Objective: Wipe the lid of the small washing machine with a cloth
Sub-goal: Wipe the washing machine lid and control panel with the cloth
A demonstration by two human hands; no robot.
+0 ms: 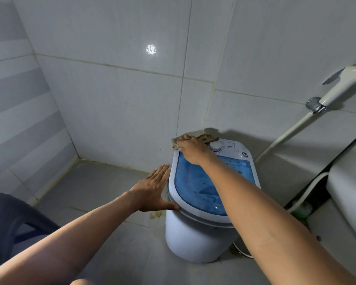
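The right hand (190,150) presses the cloth (195,136) onto the far corner of the lid (195,184) (fingers spread flat on it); left hand (154,189) braces the washing machine (193,237), fingers released — a hard sweep could knock the dial (215,146).

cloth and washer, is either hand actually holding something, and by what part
The right hand presses the cloth flat on the washer's far left corner, covering its near part. The left hand grips nothing, open against the washer's left rim.

Right hand (193,150) pressed a tan cloth (195,136) on the washing machine's (195,239) far-left corner, left hand (152,188) braced its side, blue lid (195,186) speckled.
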